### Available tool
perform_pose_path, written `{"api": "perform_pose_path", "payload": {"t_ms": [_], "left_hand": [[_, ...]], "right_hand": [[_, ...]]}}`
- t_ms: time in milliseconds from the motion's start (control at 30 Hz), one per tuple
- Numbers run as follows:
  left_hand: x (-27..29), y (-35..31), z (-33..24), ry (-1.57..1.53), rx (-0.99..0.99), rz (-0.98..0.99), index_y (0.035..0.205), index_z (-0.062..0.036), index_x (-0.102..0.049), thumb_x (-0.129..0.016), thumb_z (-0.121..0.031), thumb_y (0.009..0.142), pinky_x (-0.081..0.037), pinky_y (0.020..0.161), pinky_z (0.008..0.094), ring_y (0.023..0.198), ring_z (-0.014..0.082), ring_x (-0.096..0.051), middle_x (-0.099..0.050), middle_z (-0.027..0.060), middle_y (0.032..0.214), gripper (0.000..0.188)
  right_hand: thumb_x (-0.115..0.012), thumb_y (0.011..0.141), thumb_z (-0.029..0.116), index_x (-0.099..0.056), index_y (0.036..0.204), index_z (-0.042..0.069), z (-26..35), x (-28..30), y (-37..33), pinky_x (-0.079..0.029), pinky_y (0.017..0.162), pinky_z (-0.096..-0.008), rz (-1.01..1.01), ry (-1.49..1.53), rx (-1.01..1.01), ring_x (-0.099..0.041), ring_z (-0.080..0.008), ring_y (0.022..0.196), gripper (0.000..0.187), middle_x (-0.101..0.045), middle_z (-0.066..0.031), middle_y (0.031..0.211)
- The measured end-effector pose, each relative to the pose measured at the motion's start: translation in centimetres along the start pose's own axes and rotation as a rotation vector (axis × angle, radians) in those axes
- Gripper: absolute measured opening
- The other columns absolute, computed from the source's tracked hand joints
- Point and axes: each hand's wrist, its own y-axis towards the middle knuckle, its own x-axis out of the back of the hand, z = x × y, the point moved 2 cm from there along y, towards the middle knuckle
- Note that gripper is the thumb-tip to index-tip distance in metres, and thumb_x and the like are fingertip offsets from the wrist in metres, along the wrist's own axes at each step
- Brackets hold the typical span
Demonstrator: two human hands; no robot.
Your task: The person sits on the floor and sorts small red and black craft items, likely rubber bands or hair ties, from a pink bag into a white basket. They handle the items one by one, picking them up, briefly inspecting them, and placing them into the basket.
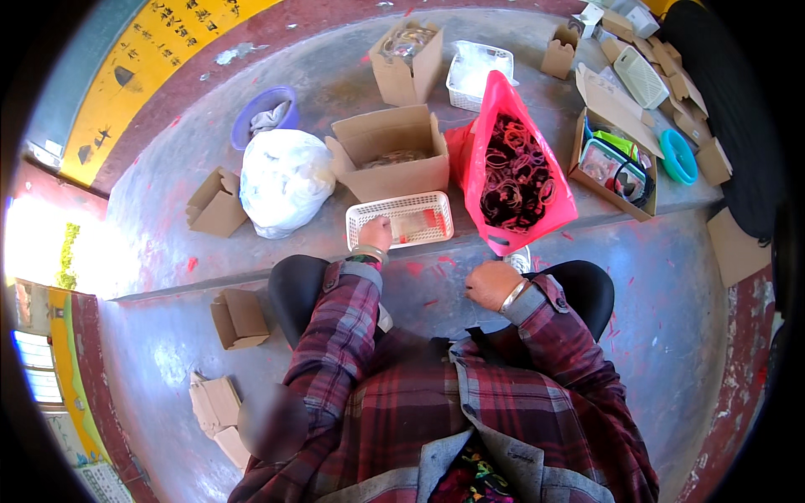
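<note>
— What have you got on your left side?

— A tied white plastic sack (285,182) by the open brown cardboard box (392,153). In front of that box sits the shallow white plastic mesh basket (401,220), right at the step's edge. My left hand (376,234) is closed over its near rim, fingers curled on the lip.

— Risk there?

— If I tug it toward me, I reckon it tips off the ledge and spills.

— And the right?

— The open pink plastic bag (513,163) full of dark rubber rings leans just beside the basket. It looks floppy; a nudge could slump it and scatter rings down the step. My right hand (493,283) is a loose fist below it; whether it grips anything, I cannot tell.
</note>
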Motion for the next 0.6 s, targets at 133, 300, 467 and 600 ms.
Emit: {"api": "perform_pose_path", "payload": {"t_ms": [133,300,467,600], "left_hand": [[-2.5,0.7,-0.5,0.13,-0.289,0.079,0.086,-0.0017,-0.061,-0.055,-0.016,0.076,-0.045,0.074,0.0427,0.082,0.0371,-0.057,-0.061,0.0198,0.083,0.019],[-6.0,1.8,0.7,0.278,-0.444,0.07,0.081,-0.0018,-0.059,-0.054,-0.016,0.076,-0.044,0.079,0.0428,0.089,0.0365,-0.055,-0.059,0.0185,0.088,0.016],[-7.4,3.0,-0.1,0.43,-0.292,0.276,0.093,-0.0032,-0.058,-0.047,-0.012,0.078,-0.04,0.089,0.0411,0.102,0.0331,-0.051,-0.056,0.0191,0.104,0.021],[-8.1,3.6,1.8,0.482,-0.246,0.187,0.094,-0.0045,-0.058,-0.047,-0.013,0.079,-0.042,0.088,0.0411,0.1,0.0325,-0.053,-0.057,0.018,0.102,0.021]], "right_hand": [[-0.06,0.071,0.026,-0.066,0.071,0.002,0.6,-0.5,0.2,-0.048,0.066,-0.0441,0.032,-0.052,0.027,-0.061,-0.0345,0.073,0.024,-0.062,-0.0172,0.072],[-0.062,0.071,0.027,-0.066,0.074,0.003,1.7,-0.6,0.6,-0.048,0.067,-0.0429,0.1,-0.044,0.034,-0.061,-0.0335,0.076,0.024,-0.063,-0.0164,0.074],[-0.061,0.072,0.027,-0.066,0.073,0.003,1.2,-1.2,0.4,-0.048,0.066,-0.0423,0.094,-0.022,0.049,-0.06,-0.0329,0.076,0.024,-0.063,-0.0159,0.075],[-0.06,0.072,0.024,-0.065,0.072,0.002,1.4,-0.8,0.6,-0.047,0.065,-0.0425,0.074,-0.04,0.089,-0.059,-0.0335,0.074,0.023,-0.063,-0.0167,0.075]]}}
